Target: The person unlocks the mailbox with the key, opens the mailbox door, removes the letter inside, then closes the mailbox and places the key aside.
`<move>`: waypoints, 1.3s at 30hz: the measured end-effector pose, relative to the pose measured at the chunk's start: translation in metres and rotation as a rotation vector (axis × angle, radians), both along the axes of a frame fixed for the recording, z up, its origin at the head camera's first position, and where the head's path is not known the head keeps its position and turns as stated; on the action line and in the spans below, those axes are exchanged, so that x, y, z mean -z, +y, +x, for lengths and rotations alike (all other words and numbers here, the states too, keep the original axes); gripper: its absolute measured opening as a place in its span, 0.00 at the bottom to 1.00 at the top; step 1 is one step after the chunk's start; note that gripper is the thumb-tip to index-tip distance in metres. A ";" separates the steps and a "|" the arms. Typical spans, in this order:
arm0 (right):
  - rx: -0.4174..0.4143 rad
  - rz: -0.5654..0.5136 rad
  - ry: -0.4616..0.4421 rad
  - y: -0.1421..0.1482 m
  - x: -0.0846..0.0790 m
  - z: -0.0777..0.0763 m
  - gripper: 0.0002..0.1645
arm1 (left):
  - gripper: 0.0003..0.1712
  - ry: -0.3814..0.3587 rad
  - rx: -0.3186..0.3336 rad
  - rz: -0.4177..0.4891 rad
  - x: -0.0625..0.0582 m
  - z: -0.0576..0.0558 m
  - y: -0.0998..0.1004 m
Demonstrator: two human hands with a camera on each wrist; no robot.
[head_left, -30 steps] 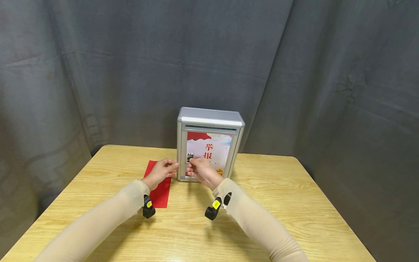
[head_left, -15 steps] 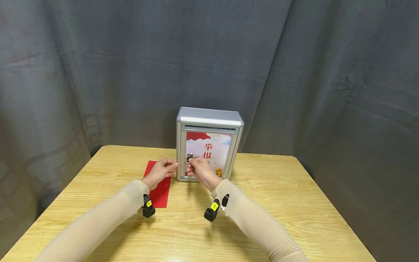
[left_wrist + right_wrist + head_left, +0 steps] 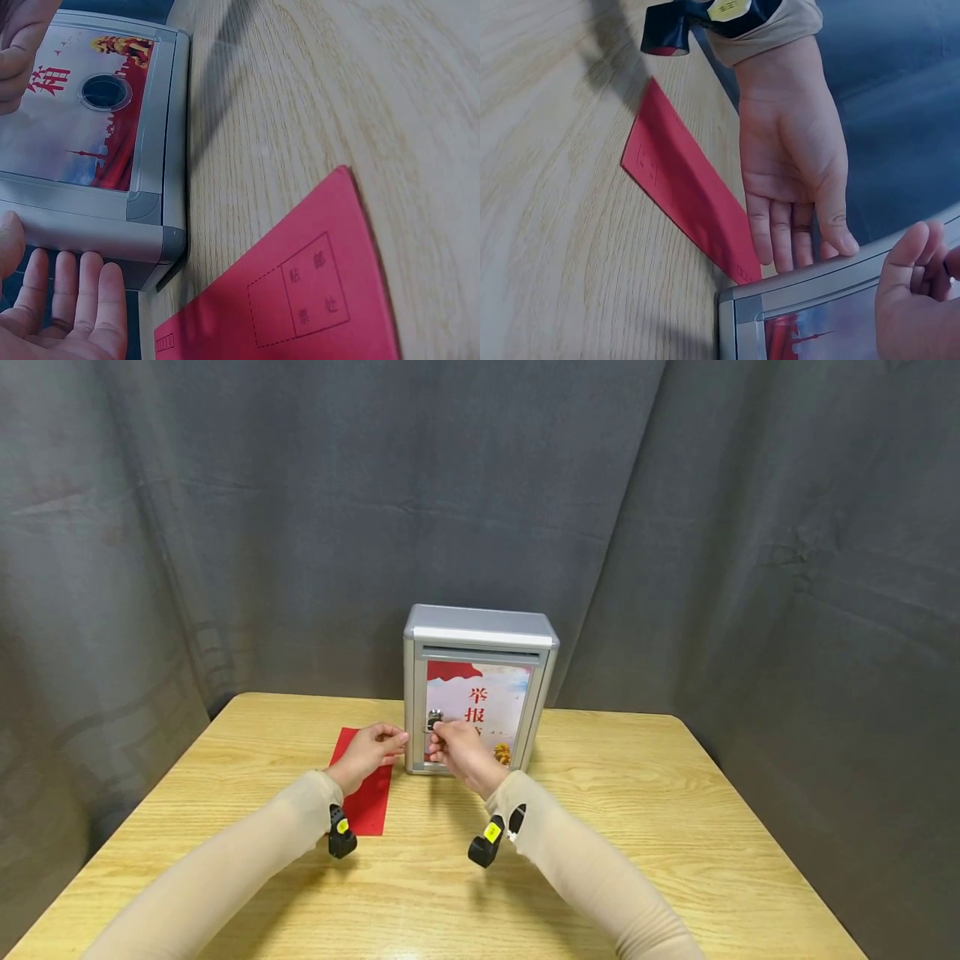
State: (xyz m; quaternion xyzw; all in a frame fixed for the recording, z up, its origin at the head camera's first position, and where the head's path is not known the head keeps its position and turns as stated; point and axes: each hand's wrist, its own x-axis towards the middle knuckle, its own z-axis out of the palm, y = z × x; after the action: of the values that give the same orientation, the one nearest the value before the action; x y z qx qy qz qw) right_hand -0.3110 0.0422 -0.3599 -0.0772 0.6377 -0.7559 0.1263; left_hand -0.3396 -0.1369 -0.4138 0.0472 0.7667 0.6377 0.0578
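A silver metal letter box with a slot near its top and a printed front panel stands upright on the table. My right hand is at the chrome lock on the panel's left side, thumb and forefinger pinching a small dark key mostly hidden by the fingers. At the box's left edge is my left hand; its fingers lie nearly straight along the side wall, with the thumb at the front edge. Partly under the left hand in the head view, a red envelope lies flat on the table.
The wooden table extends to both sides of the box. Grey curtains hang behind and beside it. Black wrist cameras hang below both forearms. A round window shows low on the box's front.
Hardly anything differs: the right hand stays at the lock with only a very slight shift, and the left hand keeps its place at the box's edge.
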 end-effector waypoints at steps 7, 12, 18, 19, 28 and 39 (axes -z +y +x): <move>0.011 0.054 0.046 -0.002 0.000 0.001 0.16 | 0.22 0.001 -0.003 -0.006 0.000 0.000 -0.001; 0.009 -0.017 -0.012 -0.001 -0.001 0.001 0.14 | 0.22 0.009 0.002 -0.012 0.000 0.000 -0.001; 0.000 -0.023 -0.004 -0.001 0.001 0.000 0.14 | 0.22 0.005 -0.001 -0.017 0.000 -0.001 -0.002; -0.003 -0.016 0.012 -0.001 0.001 0.000 0.15 | 0.22 0.003 -0.003 -0.018 0.000 -0.001 -0.002; 0.006 0.001 0.003 -0.001 0.000 0.001 0.15 | 0.22 0.002 -0.008 -0.031 -0.002 0.000 -0.001; -0.013 0.032 0.028 -0.001 -0.002 0.001 0.16 | 0.22 -0.013 -0.010 -0.032 -0.003 0.000 -0.001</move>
State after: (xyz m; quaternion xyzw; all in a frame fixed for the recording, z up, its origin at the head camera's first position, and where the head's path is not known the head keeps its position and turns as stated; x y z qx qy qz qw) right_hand -0.3096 0.0413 -0.3583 -0.0899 0.6510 -0.7435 0.1238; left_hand -0.3392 -0.1379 -0.4109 0.0380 0.7768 0.6258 0.0603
